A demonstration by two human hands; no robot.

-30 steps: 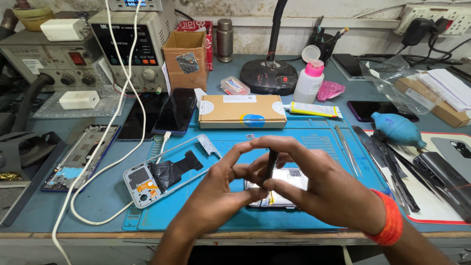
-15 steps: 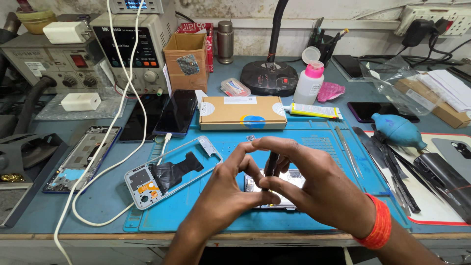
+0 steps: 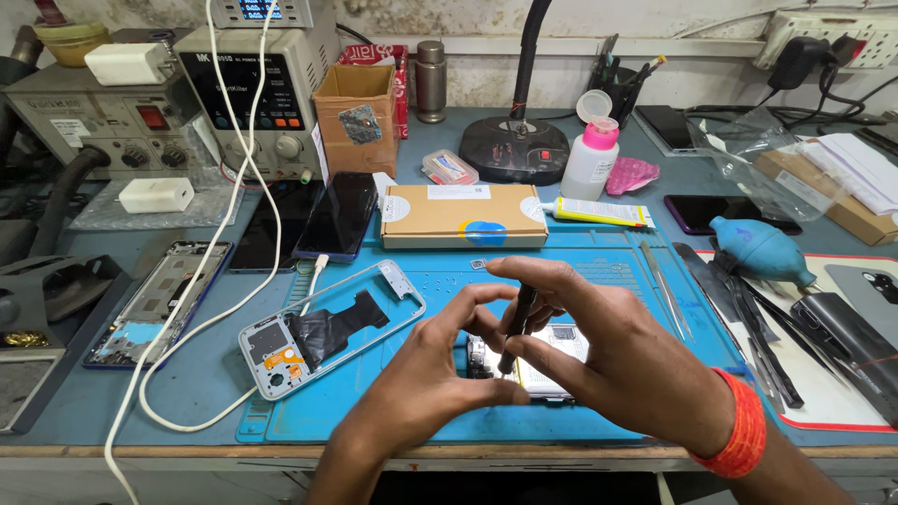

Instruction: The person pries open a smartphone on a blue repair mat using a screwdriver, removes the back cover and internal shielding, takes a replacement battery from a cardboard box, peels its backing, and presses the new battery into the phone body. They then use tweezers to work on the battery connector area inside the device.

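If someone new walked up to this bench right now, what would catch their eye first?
First, the two hands at the front of the blue mat: the right hand holds a dark screwdriver upright over an opened phone, with the left hand steadying beside it. Next, the stripped phone frame lying to their left, crossed by a white cable.

Opened phone [image 3: 552,360] mostly hidden under hands
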